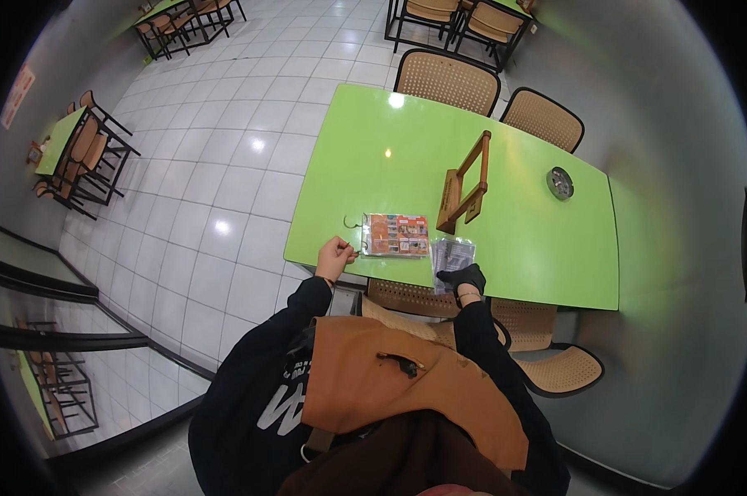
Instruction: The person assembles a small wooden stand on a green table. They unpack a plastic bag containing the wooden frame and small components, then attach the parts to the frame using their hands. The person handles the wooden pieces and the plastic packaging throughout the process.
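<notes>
A laminated menu card (396, 235) printed in orange and red lies near the front edge of the green table. An open metal binder ring (353, 221) sticks out from its left side. At the card's lower left corner, my bare left hand (334, 255) is closed, its fingertips pinched at a second ring that they partly hide. My right hand (462, 279), in a black glove, grips a small stack of grey laminated sheets (453, 255) just right of the card, at the table's edge. The sheets are slightly fanned.
A wooden stand with an upright frame (464, 186) stands beyond the sheets. Farther right is a round dark ashtray (559, 183). Chairs with woven backs (448, 81) line the far side, and more chairs (559, 368) sit on my side. The green tabletop (547, 256) meets the grey wall.
</notes>
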Demonstrator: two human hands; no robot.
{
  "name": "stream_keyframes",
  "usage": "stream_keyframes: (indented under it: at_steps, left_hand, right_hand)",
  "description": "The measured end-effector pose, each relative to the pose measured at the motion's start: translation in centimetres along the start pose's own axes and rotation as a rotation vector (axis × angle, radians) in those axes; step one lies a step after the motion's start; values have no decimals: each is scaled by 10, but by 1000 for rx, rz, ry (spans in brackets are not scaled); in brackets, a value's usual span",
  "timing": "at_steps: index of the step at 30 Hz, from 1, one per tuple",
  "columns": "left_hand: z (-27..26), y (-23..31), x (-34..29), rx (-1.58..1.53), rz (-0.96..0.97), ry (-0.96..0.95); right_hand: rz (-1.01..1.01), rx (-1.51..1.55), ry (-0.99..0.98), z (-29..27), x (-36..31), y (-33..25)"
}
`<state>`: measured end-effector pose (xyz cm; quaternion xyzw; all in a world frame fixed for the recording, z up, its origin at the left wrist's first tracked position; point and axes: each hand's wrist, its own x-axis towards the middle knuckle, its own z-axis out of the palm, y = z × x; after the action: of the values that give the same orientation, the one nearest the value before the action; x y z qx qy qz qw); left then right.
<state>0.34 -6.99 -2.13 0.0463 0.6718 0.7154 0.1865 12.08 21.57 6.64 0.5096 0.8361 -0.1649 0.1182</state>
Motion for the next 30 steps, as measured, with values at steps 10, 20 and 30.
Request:
stream_keyframes:
  at_steps: [10,20,30]
  left_hand:
    - [1,3,-5,-134,7,51]
    - [0,44,-12,-30,223,-4]
    - [-6,66,-21,339,332,-56]
  right_hand:
    - [-228,715,-182,30,51,69]
    - [-430,1130,-617,-28,-15,-7]
    - [-607,852,-717,-31,-19,-64]
